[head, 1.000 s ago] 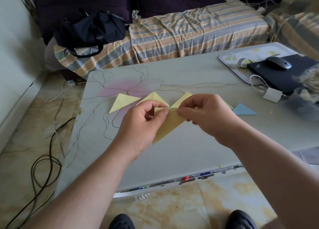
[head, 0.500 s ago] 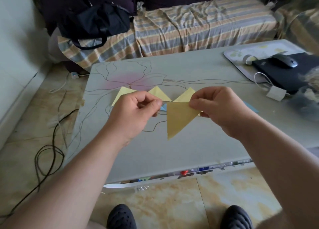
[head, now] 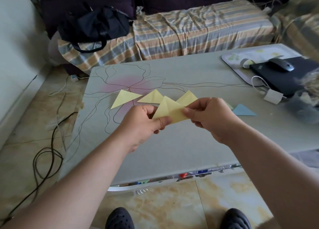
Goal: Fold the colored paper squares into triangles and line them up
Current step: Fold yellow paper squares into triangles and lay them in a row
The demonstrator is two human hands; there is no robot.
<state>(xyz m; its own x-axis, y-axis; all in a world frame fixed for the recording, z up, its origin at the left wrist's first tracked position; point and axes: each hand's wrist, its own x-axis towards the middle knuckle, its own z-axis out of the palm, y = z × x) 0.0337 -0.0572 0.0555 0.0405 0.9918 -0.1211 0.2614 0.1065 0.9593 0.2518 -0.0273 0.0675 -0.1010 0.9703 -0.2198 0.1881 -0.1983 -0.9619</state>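
Observation:
A yellow paper piece (head: 170, 110), partly folded, is held in the air above the grey table (head: 181, 142). My left hand (head: 143, 123) pinches its lower left edge and my right hand (head: 208, 118) pinches its right corner. Behind the hands, three yellow folded triangles lie in a row on the table: one at the left (head: 124, 98), one in the middle (head: 151, 96), and one (head: 187, 96) partly hidden by the held paper. A blue triangle (head: 243, 110) lies to the right of my right hand, with a greenish piece beside it mostly hidden.
At the table's right end sit a mouse pad (head: 241, 56), a black laptop (head: 283, 75) with a mouse (head: 281, 64) on it, and a white charger (head: 273, 96). A striped couch (head: 189, 30) with a black bag (head: 95, 26) stands behind. Cables (head: 46, 159) run over the floor at left.
The held yellow paper was turned from hanging point-down in my right hand to lying across both hands. My left hand took hold of it again. The camera view shifted slightly.

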